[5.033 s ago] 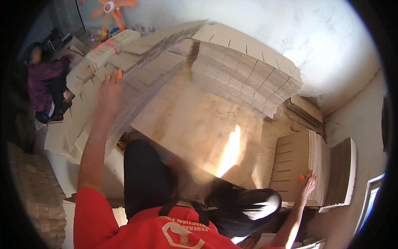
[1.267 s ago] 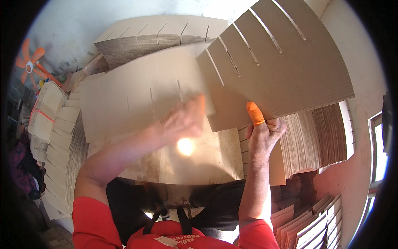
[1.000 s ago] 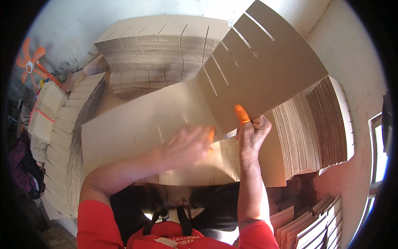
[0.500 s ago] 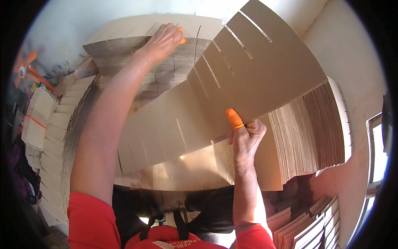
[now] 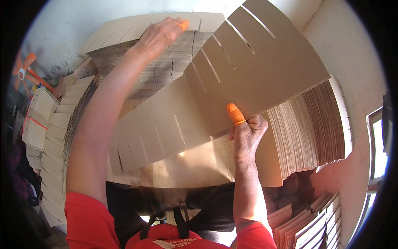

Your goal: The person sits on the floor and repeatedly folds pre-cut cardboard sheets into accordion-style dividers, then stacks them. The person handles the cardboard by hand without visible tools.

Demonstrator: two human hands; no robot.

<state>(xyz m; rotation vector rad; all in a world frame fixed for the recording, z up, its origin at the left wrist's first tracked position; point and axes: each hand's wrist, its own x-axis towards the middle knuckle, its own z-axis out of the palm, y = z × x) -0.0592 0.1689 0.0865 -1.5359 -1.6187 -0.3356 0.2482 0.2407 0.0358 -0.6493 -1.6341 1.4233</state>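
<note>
My right hand (image 5: 248,135) grips the near edge of a long brown cardboard sheet (image 5: 265,62) with a row of slots along each long side. Its thumb, in an orange finger cot (image 5: 235,114), lies on the sheet's face, and the other fingers are curled beneath. The sheet slants from lower left to upper right. At the far stack of slotted cardboard (image 5: 145,58), my left hand (image 5: 161,35) has its fingers curled at the top sheet (image 5: 112,35), an orange cot (image 5: 184,25) on one digit. Its fingertips are partly hidden.
A tall cardboard stack (image 5: 306,128) stands on the right, another (image 5: 62,124) on the left. Below the held sheet is a pale work surface (image 5: 195,166). Slotted pieces (image 5: 311,224) lean at lower right. An orange fan (image 5: 23,74) is at far left, walls behind and right.
My left hand has shifted slightly left and up, and the far stack's top sheet has slid left with it. The sheet in my right hand has moved a little.
</note>
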